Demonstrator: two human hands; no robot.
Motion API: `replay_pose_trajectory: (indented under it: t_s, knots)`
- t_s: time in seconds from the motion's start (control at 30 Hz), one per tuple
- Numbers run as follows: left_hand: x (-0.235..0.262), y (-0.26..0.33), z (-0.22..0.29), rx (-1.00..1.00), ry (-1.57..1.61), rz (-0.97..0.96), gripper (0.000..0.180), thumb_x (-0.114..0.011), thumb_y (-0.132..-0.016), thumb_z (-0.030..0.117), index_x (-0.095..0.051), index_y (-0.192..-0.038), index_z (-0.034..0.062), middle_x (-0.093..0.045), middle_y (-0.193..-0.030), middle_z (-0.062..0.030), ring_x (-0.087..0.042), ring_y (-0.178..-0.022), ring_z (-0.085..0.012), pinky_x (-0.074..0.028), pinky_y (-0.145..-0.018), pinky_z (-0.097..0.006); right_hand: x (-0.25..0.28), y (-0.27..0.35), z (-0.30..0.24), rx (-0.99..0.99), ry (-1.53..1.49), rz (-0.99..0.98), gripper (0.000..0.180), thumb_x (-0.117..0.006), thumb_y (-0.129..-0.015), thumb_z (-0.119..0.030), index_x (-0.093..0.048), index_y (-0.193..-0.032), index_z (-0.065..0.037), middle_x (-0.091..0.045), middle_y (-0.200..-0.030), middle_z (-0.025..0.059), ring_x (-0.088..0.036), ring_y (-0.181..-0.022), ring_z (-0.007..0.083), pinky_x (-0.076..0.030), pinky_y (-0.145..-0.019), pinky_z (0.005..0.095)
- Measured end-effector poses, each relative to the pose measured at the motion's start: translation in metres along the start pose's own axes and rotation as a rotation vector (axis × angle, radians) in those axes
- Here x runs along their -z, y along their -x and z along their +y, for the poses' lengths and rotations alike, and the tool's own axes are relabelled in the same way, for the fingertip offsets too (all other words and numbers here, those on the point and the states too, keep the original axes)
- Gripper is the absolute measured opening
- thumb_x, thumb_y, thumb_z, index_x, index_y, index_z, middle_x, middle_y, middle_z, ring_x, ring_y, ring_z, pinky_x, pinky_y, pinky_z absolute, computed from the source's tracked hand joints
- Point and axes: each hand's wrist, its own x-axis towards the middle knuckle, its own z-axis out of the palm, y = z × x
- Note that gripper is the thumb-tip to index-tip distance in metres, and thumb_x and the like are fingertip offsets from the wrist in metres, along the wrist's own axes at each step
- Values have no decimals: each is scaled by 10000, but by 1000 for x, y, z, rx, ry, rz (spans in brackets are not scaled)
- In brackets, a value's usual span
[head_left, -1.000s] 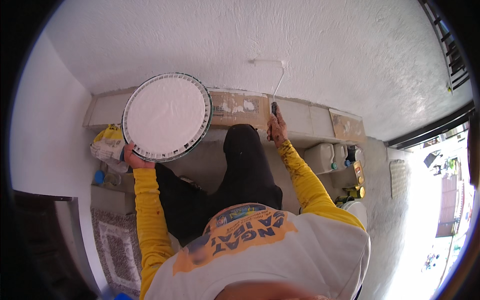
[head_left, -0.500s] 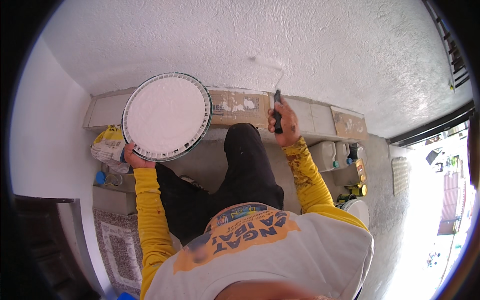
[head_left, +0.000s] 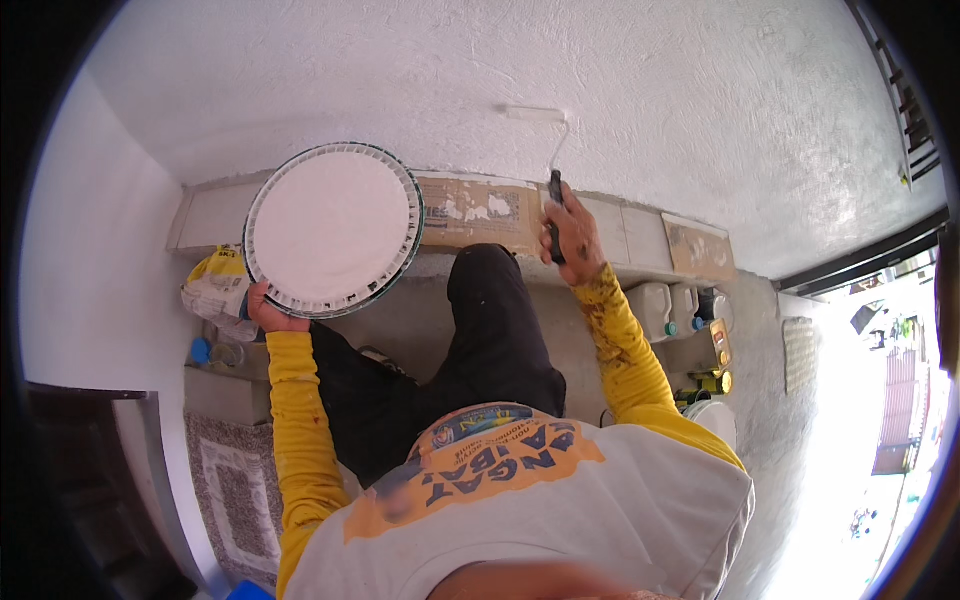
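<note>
My right hand (head_left: pixel 574 238) is wrapped round the black handle of a paint roller (head_left: pixel 555 205). The roller's narrow white sleeve lies against the textured white wall (head_left: pixel 680 90), joined to the handle by a bent wire. At the left, my left hand (head_left: pixel 272 310) grips the rim of a round pail lid (head_left: pixel 335 230) with a toothed white edge and dark green border. White paint covers its middle. My left fingers are partly hidden beneath it.
Stained cardboard (head_left: pixel 478 215) lies along the ledge below the wall, with another cardboard piece (head_left: pixel 697 246) farther right. White jugs (head_left: pixel 652 308) and cans stand at the right. A yellow and white sack (head_left: pixel 216 285) slumps at the left, near a patterned mat (head_left: pixel 238 490).
The roller's sleeve, blurred before, now shows sharply on the wall, slightly higher. My right hand has shifted a little to the right. The lid has barely moved.
</note>
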Motion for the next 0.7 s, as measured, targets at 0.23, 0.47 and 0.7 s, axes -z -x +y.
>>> replay_pose_trajectory:
  t_s: [0.23, 0.47, 0.7]
  knots:
    - [8, -2, -4, -97, -2, 88, 500, -599, -719, 178, -598, -1197, 34, -638, -1229, -113, -603, -1122, -311, -484, -1001, -444, 77, 18, 5, 102, 883, 105, 583, -583, -939, -224, -413, -1473, -61, -590, -1325, 214, -627, -1117, 263, -467, -972, 346]
    - [2, -3, -2, -49, 20, 8, 556, -600, -712, 183, -583, -1247, 33, -637, -1244, -118, -602, -1133, -314, -479, -1011, -445, 30, -14, -2, -52, 859, 65, 544, -576, -942, -251, -451, -1455, -116, -636, -1184, 250, -629, -1082, 356, -480, -937, 392]
    - [-8, 5, -1, 17, 21, -77, 586, -600, -724, 200, -566, -1283, 29, -621, -1281, -131, -591, -1157, -327, -458, -1040, -450, 20, -10, 4, 78, 805, 119, 557, -596, -963, -252, -436, -1454, -43, -660, -1136, 225, -617, -952, 184, -484, -843, 287]
